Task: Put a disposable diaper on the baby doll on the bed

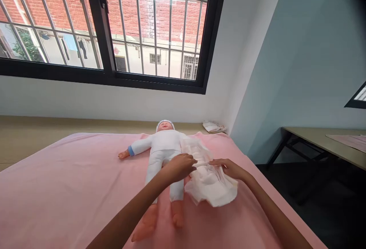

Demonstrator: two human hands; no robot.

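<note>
while the doll [166, 141] lies on its back on the pink cloth [85, 188] spread over the surface [28, 134], the white diaper [214, 191] lies opened out just beside it, on the right. the right hand [231, 168], fingers outstretched, touches the diaper's right side. the left hand [180, 167], loosely curled, is over the doll's leg by the diaper's left edge. whether either grips it i cannot tell.

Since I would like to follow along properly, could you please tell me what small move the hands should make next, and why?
Probably spread the diaper flatter: it lies opened but rumpled beside the baby doll, with the right hand at its outer edge and the left hand near its doll-side edge.
</note>
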